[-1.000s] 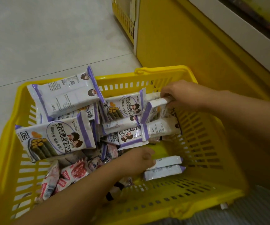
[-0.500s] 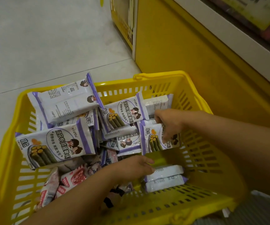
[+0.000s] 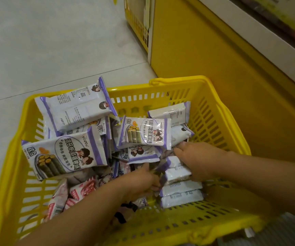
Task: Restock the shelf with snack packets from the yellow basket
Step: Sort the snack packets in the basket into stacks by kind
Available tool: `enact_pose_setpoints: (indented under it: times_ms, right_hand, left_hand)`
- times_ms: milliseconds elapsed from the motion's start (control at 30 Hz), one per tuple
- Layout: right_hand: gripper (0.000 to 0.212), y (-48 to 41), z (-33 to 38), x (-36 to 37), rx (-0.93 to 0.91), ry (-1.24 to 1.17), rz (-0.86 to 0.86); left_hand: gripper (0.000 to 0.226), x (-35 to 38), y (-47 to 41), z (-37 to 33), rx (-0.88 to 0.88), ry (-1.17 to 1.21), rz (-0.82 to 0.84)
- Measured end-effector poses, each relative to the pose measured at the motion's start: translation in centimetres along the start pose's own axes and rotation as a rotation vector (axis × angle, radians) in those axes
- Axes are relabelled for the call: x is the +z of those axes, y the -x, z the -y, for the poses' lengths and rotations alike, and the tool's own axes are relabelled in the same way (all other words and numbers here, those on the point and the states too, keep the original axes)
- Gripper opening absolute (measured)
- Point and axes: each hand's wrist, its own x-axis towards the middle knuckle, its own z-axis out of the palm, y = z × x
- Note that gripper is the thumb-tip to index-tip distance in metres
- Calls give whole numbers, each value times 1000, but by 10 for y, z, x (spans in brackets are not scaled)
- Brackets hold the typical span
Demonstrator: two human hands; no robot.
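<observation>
On the floor stands the yellow basket (image 3: 214, 121), holding several white-and-purple snack packets. The big ones lie at the left (image 3: 63, 157) and at the back (image 3: 75, 109), and a smaller one lies on top in the middle (image 3: 143, 132). A stack of small white packets (image 3: 177, 172) stands on edge at the basket's near right. My right hand (image 3: 198, 160) grips the top of this stack from the right. My left hand (image 3: 141, 181) curls round the stack's left ends. Two more packets (image 3: 182, 195) lie just below the stack.
Red-and-pink packets (image 3: 82, 190) fill the basket's near left corner. The shelf's yellow base (image 3: 205, 59) rises right behind the basket, with a white shelf edge (image 3: 249, 27) above it. Pale floor tiles (image 3: 54, 41) spread to the left.
My right hand has let go of the packet it held near the far wall and moved down onto the stack at the near right. My left hand has closed in on the same stack.
</observation>
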Motion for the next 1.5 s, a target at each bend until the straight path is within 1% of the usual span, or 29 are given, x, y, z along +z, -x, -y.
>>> enact_pose_setpoints:
  times_ms: [67,200,233,333,367,433,500,533,567,600,633,667,700,733,767,800,833,900,967,1033,1067,1167,1233,1267,1300,1367,1433,1500]
  right_hand:
    - [80,1,2,4,-7,39,48]
    - [70,-2,7,19,63,87,-21]
    - [67,-3,9,22,79,76,-12]
    - [65,-6,13,28,50,11,150]
    - [64,-7,13,26,36,-28,212]
    - [55,-7,8,17,34,-109,282]
    - [37,-7,-1,0,64,-166,265]
    - [29,-8,-7,-11,104,-201,220]
    - [23,-8,-14,-21,167,-263,139]
    - [16,-9,-19,-31,234,-358,11]
    - [12,-10,-24,-40,283,-451,-154]
    - [16,-13,-26,-45,293,-502,-321]
    - [25,-17,-26,-48,268,-520,-439]
    - [39,-22,-23,-49,231,-528,-490]
    - [54,-29,-18,-49,205,-529,-485]
    - [67,-35,-13,-48,201,-533,-449]
    - [76,-42,-8,-47,206,-536,-409]
    - [80,-55,-1,-46,202,-521,-375]
    - [77,-62,5,-46,196,-508,-373]
    - [69,-64,10,-48,195,-494,-354]
    - [61,-63,12,-50,186,-488,-336]
    - [36,-54,2,-67,153,-551,-253]
    - [27,-37,-16,-81,145,-544,-185]
    - [28,-26,-26,-87,146,-513,-136]
    - [33,-16,-34,-92,146,-487,-69]
    - [43,1,-43,-95,130,-489,130]
    - [47,8,-35,-85,77,-448,345]
    - [53,6,-18,-64,24,-321,489]
  left_hand:
    - [42,-1,-1,1,0,21,-12]
    - [37,-2,1,-4,-7,76,-11]
    - [37,-2,2,-6,-4,80,-14]
    - [25,-1,4,-10,17,75,-49]
    - [21,-2,4,-10,30,42,-71]
    - [20,-5,3,-8,57,-141,-115]
    - [23,-8,6,-10,78,-314,-109]
    - [23,-8,8,-10,88,-359,-87]
    - [24,-8,9,-11,95,-406,-68]
    - [27,-8,10,-13,99,-464,-56]
    - [29,-7,9,-15,99,-530,-58]
    - [29,-7,9,-18,109,-594,-72]
    - [29,-8,9,-21,119,-654,-99]
    - [28,-10,9,-24,130,-685,-138]
    - [27,-12,10,-26,145,-671,-180]
    - [25,-15,12,-28,163,-619,-219]
    - [23,-17,13,-29,188,-550,-269]
    - [16,-21,16,-28,245,-449,-418]
    - [9,-24,15,-23,293,-357,-545]
    - [7,-25,12,-20,312,-261,-617]
    - [8,-26,10,-19,313,-234,-637]
    - [12,-29,3,-15,296,-199,-636]
    - [18,-30,-3,-11,275,-201,-639]
    - [22,-31,-5,-9,264,-209,-650]
    - [25,-32,-7,-7,257,-213,-664]
    - [30,-34,-9,-6,251,-180,-684]
    - [31,-35,-9,-6,230,-137,-678]
    - [31,-34,-10,-4,190,-122,-661]
